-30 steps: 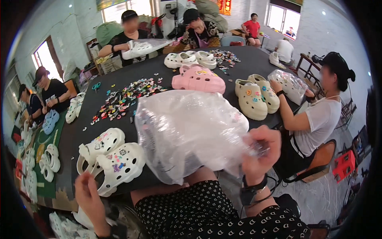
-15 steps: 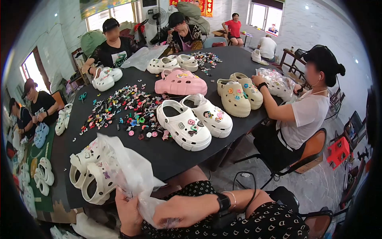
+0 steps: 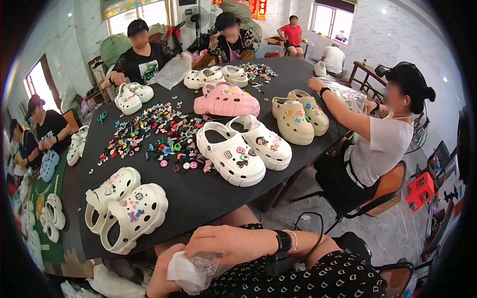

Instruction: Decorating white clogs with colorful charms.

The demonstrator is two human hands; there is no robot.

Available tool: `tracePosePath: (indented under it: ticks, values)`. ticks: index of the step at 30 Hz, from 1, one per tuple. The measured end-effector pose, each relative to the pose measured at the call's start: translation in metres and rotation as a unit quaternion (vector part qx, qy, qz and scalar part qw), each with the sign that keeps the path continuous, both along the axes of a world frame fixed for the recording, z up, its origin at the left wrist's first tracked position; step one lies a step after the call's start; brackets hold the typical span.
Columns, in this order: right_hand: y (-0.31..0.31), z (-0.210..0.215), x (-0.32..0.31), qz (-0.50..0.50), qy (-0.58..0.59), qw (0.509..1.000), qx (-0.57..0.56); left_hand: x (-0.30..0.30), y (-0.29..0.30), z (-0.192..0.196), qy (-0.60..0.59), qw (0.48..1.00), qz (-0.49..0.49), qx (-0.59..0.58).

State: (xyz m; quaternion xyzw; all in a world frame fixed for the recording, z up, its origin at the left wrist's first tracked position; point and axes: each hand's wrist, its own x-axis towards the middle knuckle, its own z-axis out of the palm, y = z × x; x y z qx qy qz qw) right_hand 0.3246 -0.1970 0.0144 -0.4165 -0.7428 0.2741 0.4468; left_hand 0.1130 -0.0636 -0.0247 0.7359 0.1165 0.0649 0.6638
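Observation:
My right hand [image 3: 213,243] is closed on a crumpled clear plastic bag [image 3: 191,275] above my lap. My left hand [image 3: 161,273] is closed against the bag's other side, its fingertips partly hidden. Just beyond them, at the table's near left, a pair of cream clogs [image 3: 146,213] with colourful charms lies uncovered. A white pair of clogs [image 3: 233,156], also decorated, stands to the right of it. Loose shoe charms [image 3: 174,139] are heaped behind these pairs.
The black table [image 3: 198,203] holds a pink clog pair [image 3: 226,99], beige clogs [image 3: 293,121] and more white ones. A person at the right [image 3: 367,129] handles a bagged pair. Across the table another person [image 3: 144,57] holds a plastic bag. Small scissors [image 3: 102,117] lie at the left.
The plastic bag has come off the cream clogs and down to my lap, bunched smaller. My right hand has shifted up slightly; my left hand has moved lower.

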Motion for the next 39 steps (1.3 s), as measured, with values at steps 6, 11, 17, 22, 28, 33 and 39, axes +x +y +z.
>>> tracePosePath:
  ticks: [6,11,17,22,28,33,39]
  values:
    - [0.002,-0.011,-0.006,-0.087,0.011,0.995,0.042,0.008,-0.003,0.004,-0.115,0.937,0.085,0.319]
    - [0.001,-0.017,-0.013,-0.057,0.039,0.998,-0.004,0.029,-0.019,0.028,-0.293,0.854,0.347,0.253]
    - [0.002,-0.012,-0.012,0.033,0.104,0.99,-0.092,0.02,-0.011,0.019,-0.275,0.94,0.15,0.133]
    - [0.002,0.001,-0.007,-0.172,0.046,0.981,-0.083,0.009,-0.004,0.01,-0.29,0.951,0.038,0.102]
    - [0.005,-0.007,-0.007,-0.008,-0.04,0.999,-0.009,0.013,0.004,0.021,-0.228,0.948,-0.196,0.106]
    - [0.003,-0.004,-0.009,-0.008,0.04,0.997,-0.064,0.011,0.0,0.026,-0.201,0.971,-0.084,0.102]
    - [0.004,-0.007,-0.007,-0.112,-0.045,0.991,0.064,0.02,-0.01,0.017,-0.242,0.961,0.099,0.091]
